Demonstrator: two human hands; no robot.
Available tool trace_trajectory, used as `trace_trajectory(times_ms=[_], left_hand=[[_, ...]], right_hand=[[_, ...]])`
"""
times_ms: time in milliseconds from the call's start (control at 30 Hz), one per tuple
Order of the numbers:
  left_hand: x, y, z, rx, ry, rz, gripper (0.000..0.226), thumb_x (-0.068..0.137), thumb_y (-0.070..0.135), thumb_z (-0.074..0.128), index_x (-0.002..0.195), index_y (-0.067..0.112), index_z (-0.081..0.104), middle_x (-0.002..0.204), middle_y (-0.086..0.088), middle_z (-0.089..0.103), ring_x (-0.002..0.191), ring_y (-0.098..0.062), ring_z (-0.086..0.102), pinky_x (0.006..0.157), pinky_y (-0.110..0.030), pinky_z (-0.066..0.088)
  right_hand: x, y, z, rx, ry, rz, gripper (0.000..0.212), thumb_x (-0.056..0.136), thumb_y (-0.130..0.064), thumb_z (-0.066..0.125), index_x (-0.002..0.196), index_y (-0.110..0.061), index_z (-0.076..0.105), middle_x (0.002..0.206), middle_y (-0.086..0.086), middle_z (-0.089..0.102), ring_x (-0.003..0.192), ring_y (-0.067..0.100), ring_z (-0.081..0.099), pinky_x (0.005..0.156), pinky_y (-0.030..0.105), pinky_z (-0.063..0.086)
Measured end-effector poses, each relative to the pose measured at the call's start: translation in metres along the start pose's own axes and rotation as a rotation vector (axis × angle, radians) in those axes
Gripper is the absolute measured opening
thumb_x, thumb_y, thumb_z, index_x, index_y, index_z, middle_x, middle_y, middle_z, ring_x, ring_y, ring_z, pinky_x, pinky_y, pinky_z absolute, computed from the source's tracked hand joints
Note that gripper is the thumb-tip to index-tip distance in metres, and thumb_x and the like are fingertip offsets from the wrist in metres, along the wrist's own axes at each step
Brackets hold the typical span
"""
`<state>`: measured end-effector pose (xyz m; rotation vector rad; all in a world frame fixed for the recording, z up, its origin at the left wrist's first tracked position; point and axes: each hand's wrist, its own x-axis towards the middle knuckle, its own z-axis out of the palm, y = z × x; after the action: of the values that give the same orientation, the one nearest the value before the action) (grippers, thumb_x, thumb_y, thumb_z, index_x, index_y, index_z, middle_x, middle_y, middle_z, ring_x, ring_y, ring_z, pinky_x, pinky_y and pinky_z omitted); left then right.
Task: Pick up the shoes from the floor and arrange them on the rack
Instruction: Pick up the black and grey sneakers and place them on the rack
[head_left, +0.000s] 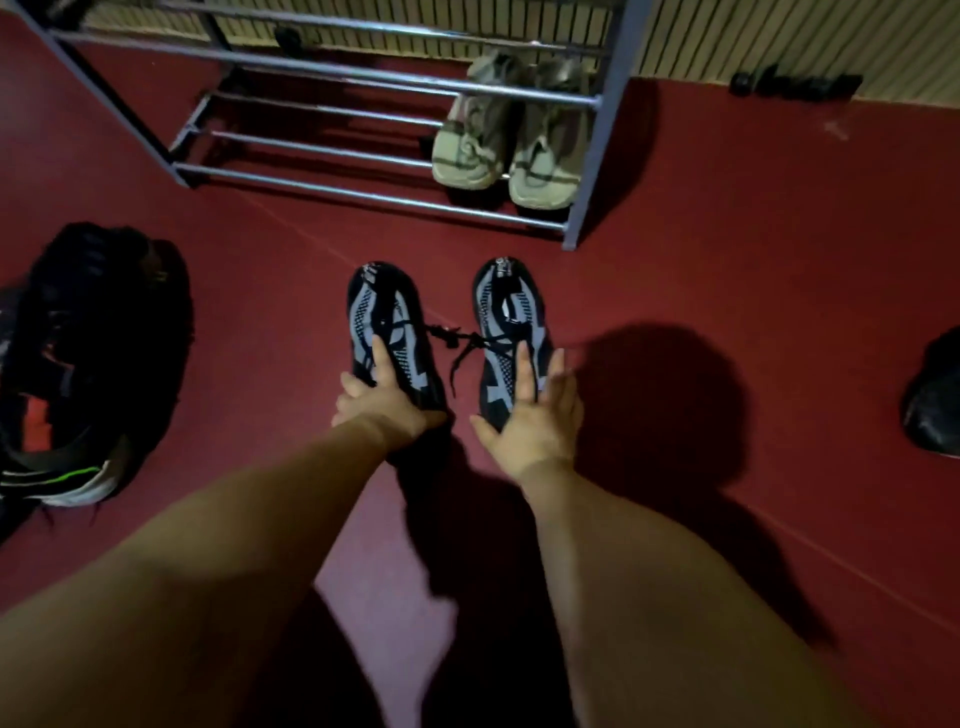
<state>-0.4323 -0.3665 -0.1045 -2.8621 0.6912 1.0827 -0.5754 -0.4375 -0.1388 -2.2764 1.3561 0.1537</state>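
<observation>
- The black-and-grey knit pair sits on the floor dead centre of the frame, toes pointing up toward the rack. There's the left-side shoe (387, 306) and the right-side shoe (511, 306), a bit apart, with their dark laces (457, 340) meeting in a tangle between them.
- The left hand (384, 397) grips the left-side shoe at the heel end, thumb out on the left side and one finger laid along the top.
- The right hand (537, 415) lies flat on the back half of the right-side shoe, fingers straight and spread, thumb sticking out.
- The floor (727, 260) is smooth and dark red, with heavy shadows under the arms. The wall (779, 41) along the top is pale with vertical ribs.
- There are little tags near the toes, but they're too blurry to read.
- The metal-rail rack (337, 192) fills the upper middle. A pair of pale sneakers (470, 150) is on its lowest tier at the right end, and the rails left of them are bare.
- A heap of dark shoes (104, 322) is at the left edge, including one with a white sole and a green stripe (67, 486).
- A dark shiny thing (935, 400) is cut off at the right edge, and there are small dark bits (795, 83) by the wall at upper right. I can't tell what either is.
</observation>
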Motion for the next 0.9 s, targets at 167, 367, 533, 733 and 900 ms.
trace_trajectory(times_ms=[167, 367, 533, 733, 900], left_hand=[[-0.004, -0.006, -0.009, 0.111, 0.026, 0.027, 0.111, 0.079, 0.046, 0.067, 0.140, 0.045, -0.027, 0.156, -0.016, -0.010, 0.137, -0.042, 0.022, 0.110, -0.048, 0.031], [0.010, -0.037, -0.003, 0.167, 0.092, 0.166, 0.101, 0.078, 0.055, 0.062, 0.139, 0.053, -0.019, 0.154, -0.016, -0.021, 0.142, -0.041, 0.005, 0.111, -0.048, 0.024], [0.013, -0.043, 0.010, 0.129, 0.228, 0.237, 0.099, 0.072, 0.069, 0.060, 0.141, 0.056, -0.010, 0.154, -0.017, -0.016, 0.140, -0.040, 0.006, 0.112, -0.049, 0.021], [0.016, -0.047, -0.028, -0.105, 0.186, 0.347, 0.094, 0.059, 0.065, 0.050, 0.142, 0.057, 0.007, 0.156, -0.014, 0.000, 0.138, -0.038, 0.014, 0.112, -0.048, 0.020], [-0.003, -0.045, -0.058, -0.343, 0.262, 0.567, 0.102, 0.047, 0.069, 0.044, 0.140, 0.053, 0.007, 0.154, -0.011, 0.011, 0.141, -0.030, 0.014, 0.115, -0.044, 0.019]], right_hand=[[0.007, 0.013, -0.012, -0.010, -0.010, -0.082, 0.098, 0.085, -0.061, 0.050, 0.145, -0.035, -0.022, 0.156, 0.019, -0.015, 0.144, 0.037, -0.005, 0.115, 0.046, 0.008], [0.009, 0.015, -0.008, -0.125, -0.003, -0.126, 0.085, 0.086, -0.069, 0.039, 0.144, -0.044, -0.018, 0.153, 0.023, -0.021, 0.142, 0.042, -0.005, 0.112, 0.054, 0.011], [0.009, 0.012, -0.017, -0.049, -0.099, -0.060, 0.087, 0.086, -0.054, 0.054, 0.145, -0.048, -0.010, 0.155, 0.017, -0.021, 0.142, 0.042, -0.004, 0.112, 0.054, 0.012], [-0.003, -0.018, -0.030, 0.224, -0.059, 0.077, 0.087, 0.088, -0.049, 0.055, 0.144, -0.049, -0.012, 0.158, 0.009, -0.012, 0.142, 0.036, 0.004, 0.112, 0.051, 0.015], [-0.015, -0.034, -0.045, 0.456, 0.167, 0.150, 0.093, 0.083, -0.054, 0.058, 0.147, -0.039, -0.008, 0.157, 0.013, 0.006, 0.141, 0.037, 0.017, 0.112, 0.044, 0.022]])
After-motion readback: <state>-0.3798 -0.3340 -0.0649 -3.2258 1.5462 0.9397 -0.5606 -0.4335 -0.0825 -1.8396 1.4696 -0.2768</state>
